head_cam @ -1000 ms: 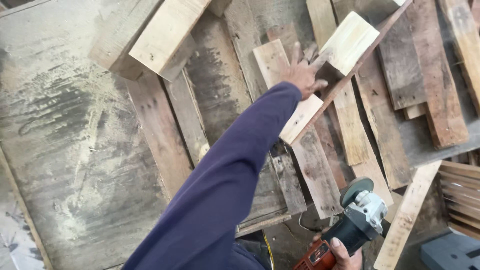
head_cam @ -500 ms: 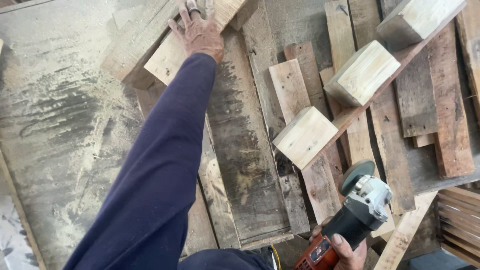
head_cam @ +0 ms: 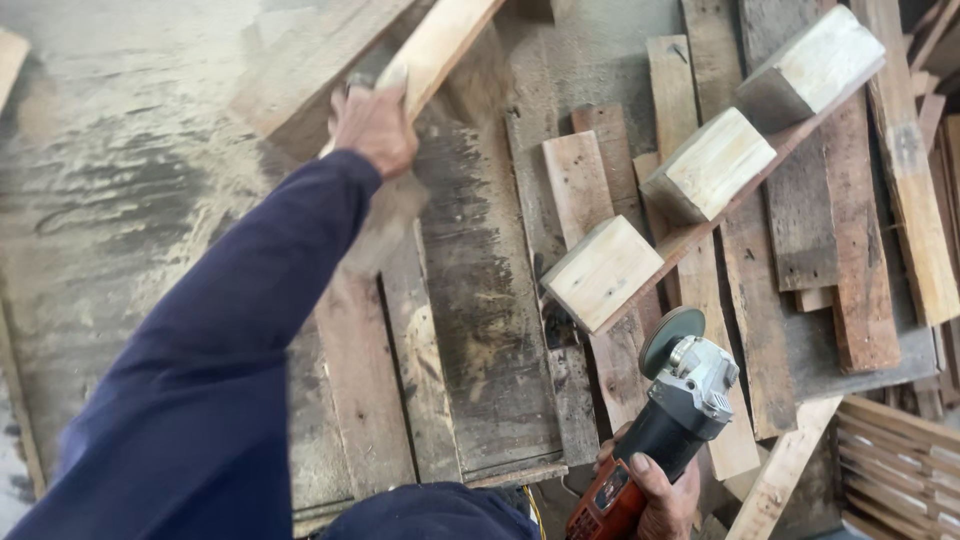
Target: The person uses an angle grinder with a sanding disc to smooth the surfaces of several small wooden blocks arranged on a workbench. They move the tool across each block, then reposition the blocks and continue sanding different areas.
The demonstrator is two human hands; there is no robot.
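My left hand (head_cam: 375, 125), in a dark blue sleeve, reaches out and grips the near end of a pale wooden plank (head_cam: 440, 45) that slants up toward the top edge. My right hand (head_cam: 655, 490) holds an angle grinder (head_cam: 665, 420) with a red and black body and a grey head, low at the bottom right; its disc (head_cam: 670, 340) points up, close to the nearest pale block (head_cam: 600, 272). Three pale wooden blocks are fixed in a row along a thin slanted strip (head_cam: 700, 235).
Weathered grey-brown boards (head_cam: 480, 300) lie side by side under my arms. More planks (head_cam: 860, 240) are piled at the right, with a slatted pallet (head_cam: 900, 460) at the bottom right. A dusty sawdust-streaked floor (head_cam: 130, 170) fills the left.
My left hand moved from the blocked strip at the right over to the pale plank at the upper left, closed on it, and the plank's end now sits lower in view. The grinder stayed low right.
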